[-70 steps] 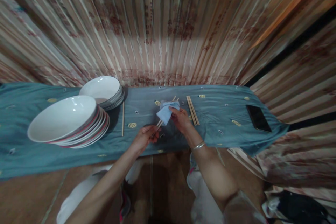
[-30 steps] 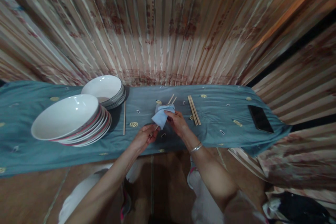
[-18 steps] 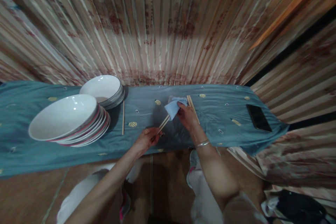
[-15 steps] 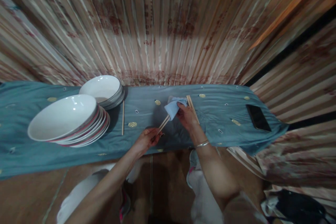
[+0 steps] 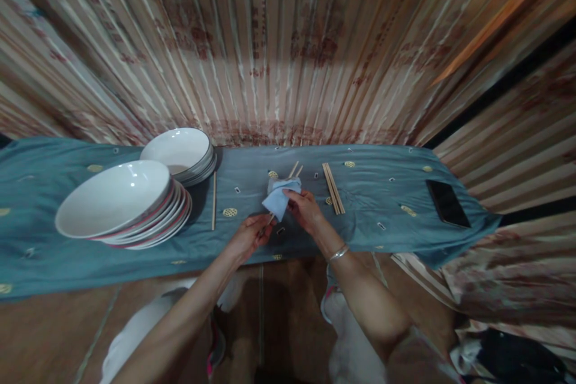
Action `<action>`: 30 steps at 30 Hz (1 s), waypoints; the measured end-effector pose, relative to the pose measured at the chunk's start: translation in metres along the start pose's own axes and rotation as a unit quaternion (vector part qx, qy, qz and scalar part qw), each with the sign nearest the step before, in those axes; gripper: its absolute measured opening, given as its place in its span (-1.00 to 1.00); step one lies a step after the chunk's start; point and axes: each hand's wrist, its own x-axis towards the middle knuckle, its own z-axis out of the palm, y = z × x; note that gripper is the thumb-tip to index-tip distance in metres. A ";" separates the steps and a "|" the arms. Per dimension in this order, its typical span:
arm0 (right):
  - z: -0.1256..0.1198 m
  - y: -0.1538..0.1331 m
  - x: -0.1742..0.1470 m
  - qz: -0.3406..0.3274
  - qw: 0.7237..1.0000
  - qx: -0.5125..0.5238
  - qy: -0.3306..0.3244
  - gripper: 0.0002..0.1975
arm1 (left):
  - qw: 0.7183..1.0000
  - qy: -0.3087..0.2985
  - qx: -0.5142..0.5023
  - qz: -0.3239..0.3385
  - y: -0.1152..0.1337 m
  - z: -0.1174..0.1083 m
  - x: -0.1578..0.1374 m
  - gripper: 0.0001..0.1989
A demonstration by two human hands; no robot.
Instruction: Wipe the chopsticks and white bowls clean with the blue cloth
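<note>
My left hand is closed on the near ends of two chopsticks, which slant away from me over the table. Around their middle is a folded light-blue cloth, pinched by my right hand. The chopsticks' far tips stick out beyond the cloth; the part inside it is hidden. To the right of my right hand, several chopsticks lie side by side on the tablecloth. A single chopstick lies on its own to the left, beside the bowls.
A leaning stack of large white bowls stands at the left, with a second bowl stack behind it. A black phone lies at the right end. Green-blue patterned cloth covers the narrow table, and a pleated curtain hangs behind.
My right hand has slid the cloth down along the chopsticks toward my left hand, so their far tips now show. My left hand still grips the near ends.
</note>
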 end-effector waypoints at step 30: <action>-0.008 0.024 -0.018 0.175 0.953 -0.165 -0.184 -0.69 | 0.985 0.094 0.010 0.146 0.021 -0.024 0.016 -0.58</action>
